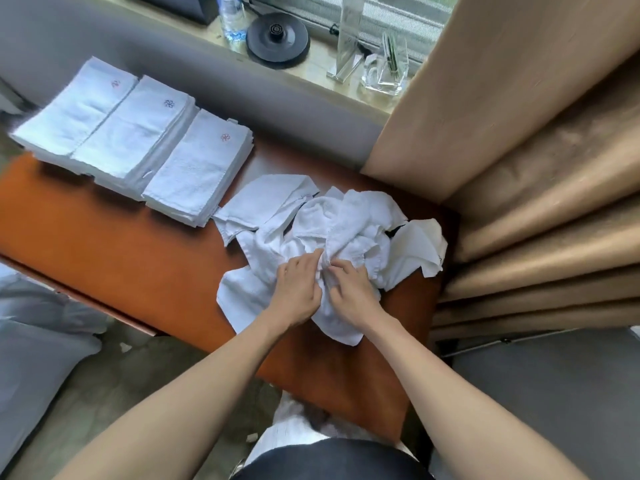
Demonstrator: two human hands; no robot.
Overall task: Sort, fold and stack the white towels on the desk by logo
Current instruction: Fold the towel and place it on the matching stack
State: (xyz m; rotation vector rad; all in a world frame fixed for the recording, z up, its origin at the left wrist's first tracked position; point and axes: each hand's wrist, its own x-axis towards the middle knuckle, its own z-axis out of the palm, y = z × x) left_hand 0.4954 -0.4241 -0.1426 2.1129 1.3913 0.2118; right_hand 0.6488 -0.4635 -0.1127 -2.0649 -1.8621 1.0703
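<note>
Towels in a loose heap (pixel 346 220) lie right under and just beyond the grip, on the orange-brown desk (pixel 104 244). The left hand (pixel 298 289) and right hand (pixel 353 292) sit side by side, almost touching. The fingers of both are curled into the cloth and pinch a fold at the heap's near edge. Whether that fold belongs to one towel or to two layers I cannot tell.

That is the first risk: a lift from here may drag tangled neighbours along. The corner (pixel 426 247) to the right of the grip lies close to the desk edge by the curtain (pixel 519 168), so a tug could slide it off.

The second risk is mis-sorting. No logo shows on the pinched cloth, so it has to be opened out before it goes anywhere. Far to the left of the grip are three folded stacks, pressed edge to edge. The outer stack (pixel 76 109) and the nearest stack (pixel 201 168) both carry reddish marks, with the dark-marked middle stack (pixel 135 133) between them — easy to confuse at a glance.

A careless drop could also nudge one stack into the next, and the outer stack seems to reach past the desk's end.
</note>
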